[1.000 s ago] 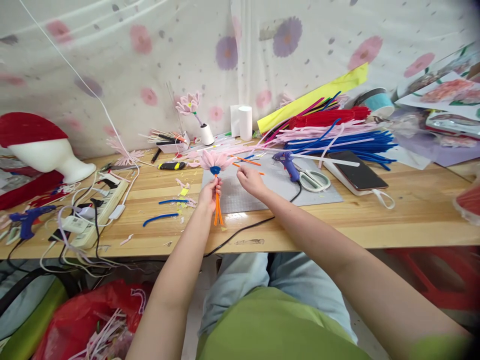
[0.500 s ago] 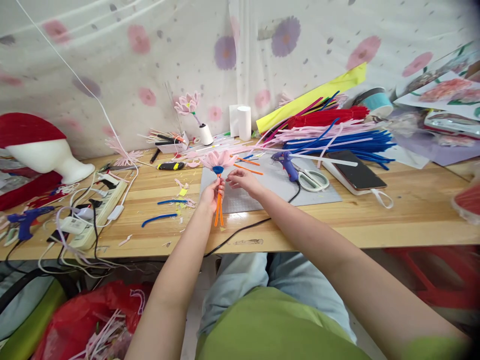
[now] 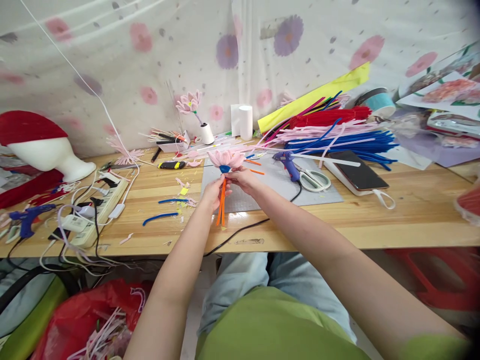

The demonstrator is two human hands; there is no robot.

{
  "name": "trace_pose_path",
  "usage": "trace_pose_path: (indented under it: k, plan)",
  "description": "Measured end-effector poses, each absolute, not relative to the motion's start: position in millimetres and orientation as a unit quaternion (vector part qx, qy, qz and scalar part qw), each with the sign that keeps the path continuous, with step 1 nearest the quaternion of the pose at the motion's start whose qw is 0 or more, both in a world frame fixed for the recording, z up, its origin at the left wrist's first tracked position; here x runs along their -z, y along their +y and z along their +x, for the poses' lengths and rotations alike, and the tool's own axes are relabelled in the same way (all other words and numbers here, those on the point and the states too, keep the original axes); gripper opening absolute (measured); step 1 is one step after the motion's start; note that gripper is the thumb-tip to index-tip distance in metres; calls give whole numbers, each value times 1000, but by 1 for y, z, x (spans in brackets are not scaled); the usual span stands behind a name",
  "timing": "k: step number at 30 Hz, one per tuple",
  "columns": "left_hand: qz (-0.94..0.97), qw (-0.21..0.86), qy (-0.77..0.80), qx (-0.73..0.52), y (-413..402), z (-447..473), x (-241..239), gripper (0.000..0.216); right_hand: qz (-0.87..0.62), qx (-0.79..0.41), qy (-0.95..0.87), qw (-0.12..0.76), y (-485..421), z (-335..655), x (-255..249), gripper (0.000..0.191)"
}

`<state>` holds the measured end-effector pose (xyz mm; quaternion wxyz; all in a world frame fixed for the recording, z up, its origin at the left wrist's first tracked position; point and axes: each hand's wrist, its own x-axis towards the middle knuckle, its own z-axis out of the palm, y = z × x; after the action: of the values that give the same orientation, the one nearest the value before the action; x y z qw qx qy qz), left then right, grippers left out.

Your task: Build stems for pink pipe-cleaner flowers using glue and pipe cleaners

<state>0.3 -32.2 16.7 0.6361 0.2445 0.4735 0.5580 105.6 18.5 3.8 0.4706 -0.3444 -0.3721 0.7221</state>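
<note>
A pipe-cleaner flower (image 3: 226,159) with pink petals, a blue collar and an orange stem (image 3: 222,207) stands upright above the grey cutting mat (image 3: 262,192). My left hand (image 3: 213,192) is closed around the orange stem just under the blue collar. My right hand (image 3: 243,178) meets it from the right, fingers pinched at the base of the flower head. Both hands touch each other at the flower.
A blue glue gun (image 3: 285,163) and scissors (image 3: 314,180) lie on the mat's right, a phone (image 3: 355,170) beyond. Heaps of pipe cleaners (image 3: 337,132) fill the back right. A power strip (image 3: 101,205) with cables, a second glue gun (image 3: 26,219) and a foam head with a red hat (image 3: 41,145) sit left.
My right hand has moved left from beside the flower onto its base, joining my left hand. The flower has shifted slightly right.
</note>
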Motion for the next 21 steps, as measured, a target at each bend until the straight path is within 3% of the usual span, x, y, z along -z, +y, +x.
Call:
trace_pose_path:
  k: [7, 15, 21]
  plan:
    - [180, 647, 438, -598, -27, 6, -18, 13, -278, -747, -410, 444, 21, 111, -4, 16]
    - [97, 669, 420, -606, -15, 11, -15, 12, -332, -735, -411, 425, 21, 116, -12, 11]
    - [94, 663, 385, -636, -11, 4, -8, 11, -443, -659, -447, 412, 29, 144, -5, 10]
